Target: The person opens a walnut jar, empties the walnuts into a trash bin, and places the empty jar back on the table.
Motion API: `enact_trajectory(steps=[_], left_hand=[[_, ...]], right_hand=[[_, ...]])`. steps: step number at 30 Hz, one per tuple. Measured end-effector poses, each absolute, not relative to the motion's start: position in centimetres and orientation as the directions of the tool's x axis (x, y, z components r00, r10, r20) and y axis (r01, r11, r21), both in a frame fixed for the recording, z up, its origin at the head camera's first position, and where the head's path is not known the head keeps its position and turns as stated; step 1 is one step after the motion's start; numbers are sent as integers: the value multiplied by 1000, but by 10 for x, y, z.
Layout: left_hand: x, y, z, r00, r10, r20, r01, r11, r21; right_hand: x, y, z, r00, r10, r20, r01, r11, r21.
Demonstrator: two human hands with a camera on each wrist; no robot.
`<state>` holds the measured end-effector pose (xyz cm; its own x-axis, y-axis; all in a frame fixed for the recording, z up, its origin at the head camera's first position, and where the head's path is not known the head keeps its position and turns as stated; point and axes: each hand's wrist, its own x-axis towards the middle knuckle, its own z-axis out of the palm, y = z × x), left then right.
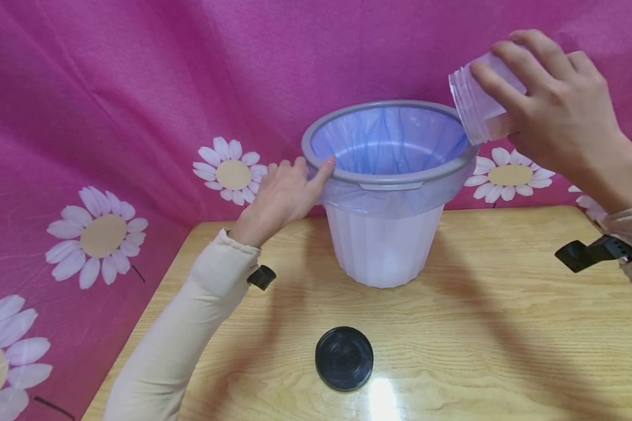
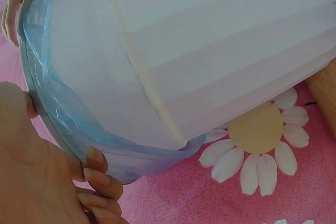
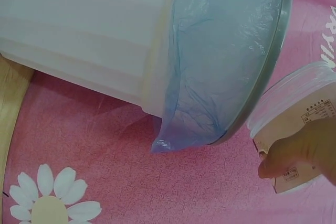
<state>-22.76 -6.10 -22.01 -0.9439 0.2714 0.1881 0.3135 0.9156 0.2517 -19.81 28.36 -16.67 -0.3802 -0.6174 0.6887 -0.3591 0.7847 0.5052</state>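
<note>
A white fluted trash can (image 1: 384, 240) stands on the table, lined with a blue plastic bag (image 1: 395, 140) under a grey rim ring (image 1: 384, 177). At the rim's left side, my left hand (image 1: 287, 196) grips the edge, thumb over the top and fingers outside. My right hand (image 1: 563, 105) holds a clear plastic jar (image 1: 479, 96) at the rim's right side. The jar lies tilted, its lidless mouth toward the bin; a printed label (image 3: 320, 114) shows in the right wrist view. What the jar contains I cannot tell. A round black lid (image 1: 344, 358) lies on the table in front.
The wooden table (image 1: 505, 327) extends to both sides of the bin. A pink cloth (image 1: 153, 70) with white daisies hangs behind and to the left. Black straps with small mounts sit on both wrists.
</note>
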Motion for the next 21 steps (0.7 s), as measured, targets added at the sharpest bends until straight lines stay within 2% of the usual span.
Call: enact_trajectory(steps=[5, 21], left_hand=[[-228, -61, -220, -945, 267, 190, 310, 916, 256], [-228, -62, -220, -945, 268, 189, 308, 924, 229]], right_hand=[[-197, 284, -169, -401, -594, 697, -338, 803, 490], [-196, 283, -172, -380, -512, 770, -400, 842, 362]])
